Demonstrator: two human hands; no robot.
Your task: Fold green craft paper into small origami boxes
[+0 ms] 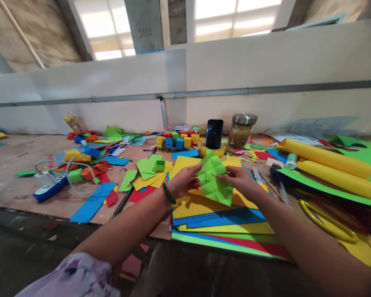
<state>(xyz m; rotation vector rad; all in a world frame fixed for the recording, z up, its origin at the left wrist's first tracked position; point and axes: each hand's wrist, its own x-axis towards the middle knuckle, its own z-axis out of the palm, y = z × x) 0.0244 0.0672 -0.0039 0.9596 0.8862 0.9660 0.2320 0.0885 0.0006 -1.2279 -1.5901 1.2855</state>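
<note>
A creased sheet of light green paper [215, 181] is held up between my two hands, above a stack of coloured paper [200, 210]. My left hand [185, 180] grips its left edge, a dark green bead bracelet on the wrist. On the opposite side, my right hand [237, 179] pinches the right edge. Fold lines cross the green sheet, and its lower corner hangs free. Just left of my left hand lie loose green squares [149, 167] with a small folded green box [160, 166] by them.
Several folded paper cubes [179, 142] stand behind, beside an upright phone [214, 134] and a glass jar [241, 130]. Rolled yellow paper [327, 159] and yellow-handled scissors [327, 222] lie right. A blue-and-white power strip [51, 187] with a cable sits left, among paper scraps.
</note>
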